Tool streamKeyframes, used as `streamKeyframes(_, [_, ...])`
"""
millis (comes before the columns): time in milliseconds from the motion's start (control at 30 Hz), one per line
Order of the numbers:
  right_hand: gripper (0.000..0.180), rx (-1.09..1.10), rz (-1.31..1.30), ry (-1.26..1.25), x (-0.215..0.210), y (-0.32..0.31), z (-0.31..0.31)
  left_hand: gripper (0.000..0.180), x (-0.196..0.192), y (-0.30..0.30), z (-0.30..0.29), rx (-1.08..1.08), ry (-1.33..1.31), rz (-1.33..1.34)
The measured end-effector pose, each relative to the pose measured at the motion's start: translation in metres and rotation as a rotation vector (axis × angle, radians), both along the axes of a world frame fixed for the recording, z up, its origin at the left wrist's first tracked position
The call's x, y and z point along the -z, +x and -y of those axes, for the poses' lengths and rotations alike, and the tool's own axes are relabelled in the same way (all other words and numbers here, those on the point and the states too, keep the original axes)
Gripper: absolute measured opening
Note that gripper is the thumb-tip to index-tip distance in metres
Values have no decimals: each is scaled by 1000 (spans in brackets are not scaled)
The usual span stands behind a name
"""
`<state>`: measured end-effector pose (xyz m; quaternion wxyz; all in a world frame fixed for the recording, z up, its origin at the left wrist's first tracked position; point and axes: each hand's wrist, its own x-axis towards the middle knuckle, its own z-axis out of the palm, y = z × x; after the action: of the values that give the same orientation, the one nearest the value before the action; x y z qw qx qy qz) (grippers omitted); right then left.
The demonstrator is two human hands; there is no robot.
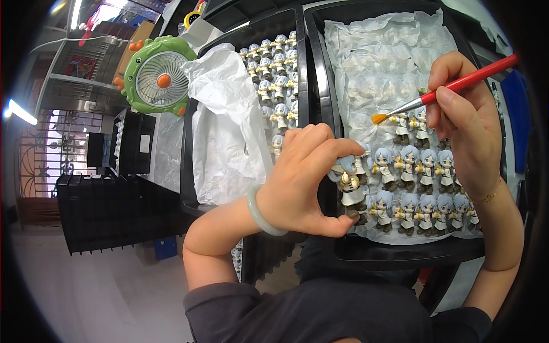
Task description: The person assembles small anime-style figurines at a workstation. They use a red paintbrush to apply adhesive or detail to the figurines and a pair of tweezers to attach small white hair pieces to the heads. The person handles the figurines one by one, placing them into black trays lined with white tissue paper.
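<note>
While the left hand (303, 174) pinched a blue-haired figurine (350, 184) between its fingers over the near left part of a black tray (400, 260), the right hand (470, 128) grasped a red-handled brush (480, 73). Similar figurines (408, 164) lay there on white paper (389, 35).

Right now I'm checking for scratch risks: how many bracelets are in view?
2: a pale green bangle on the wrist of the left hand, and a thin gold-coloured bracelet on that of the right hand.
</note>
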<state>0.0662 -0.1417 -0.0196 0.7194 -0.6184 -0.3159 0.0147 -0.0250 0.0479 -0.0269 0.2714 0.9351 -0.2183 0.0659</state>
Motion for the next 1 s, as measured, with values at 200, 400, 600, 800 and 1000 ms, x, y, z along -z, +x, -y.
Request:
streamKeyframes(200, [17,-31,-125,-110,10,16,15,64,0,0,0,11,-7,-10])
streamKeyframes(400, [17,-108,-146,-178,-2,17,11,67,1,1,-3,26,-16,-32])
streamKeyframes(600, [16,-87,-99,-100,9,23,16,55,-12,11,-32,-210,-983,-217])
streamKeyframes(800, [17,-120,-152,-51,0,17,14,50,-23,54,-185,-896,-1164,235])
streamKeyframes(1000, [15,-125,-209,19,-4,15,13,54,17,82,-243,-1326,-1182,129])
